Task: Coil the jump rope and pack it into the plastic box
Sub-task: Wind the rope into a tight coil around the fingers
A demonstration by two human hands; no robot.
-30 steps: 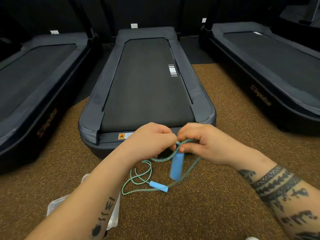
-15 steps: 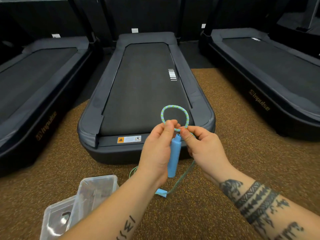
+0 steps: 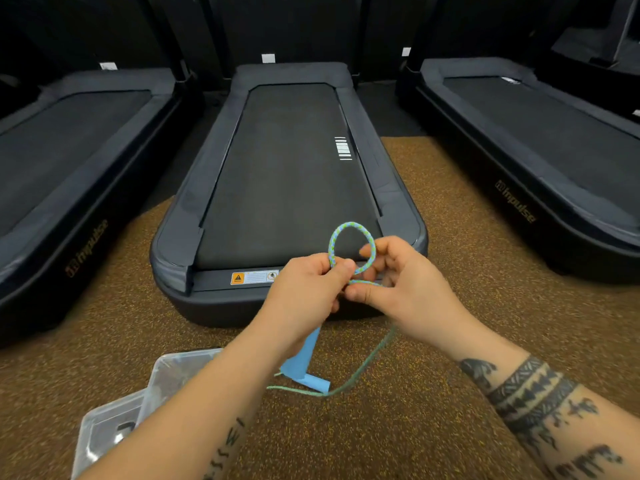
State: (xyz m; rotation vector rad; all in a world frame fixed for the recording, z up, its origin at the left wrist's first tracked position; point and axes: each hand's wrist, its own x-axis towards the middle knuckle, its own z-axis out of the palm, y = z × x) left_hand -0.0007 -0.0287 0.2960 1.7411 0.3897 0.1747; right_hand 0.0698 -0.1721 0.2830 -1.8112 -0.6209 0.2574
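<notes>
In the head view, the crossing at the base of the loop is covered by fingertips, so how the strands lie there cannot be made out. The jump rope (image 3: 351,224) is seen as a braided cord in blue and green, raised into one small upright ring above the hands, in front of the near end of the middle treadmill (image 3: 291,174). The left hand (image 3: 304,289) is closed on the cord, the ring's foot being pinched under its thumb. The right hand (image 3: 405,289) is placed just beside it, with the cord pinched between thumb and curled fingers; the two hands are brought together, fingertips almost touching. A light blue handle (image 3: 304,353) is hung below the left hand, its upper end hidden behind the wrist. A second handle (image 3: 316,381) is laid on the speckled brown floor (image 3: 415,427), and a slack strand is run from it up to the right hand. The plastic box (image 3: 166,375), clear, is set on the floor at lower left, partly covered by the left forearm and cut off by the lower edge; its contents are hard to read. Further treadmills are cropped at both sides.
</notes>
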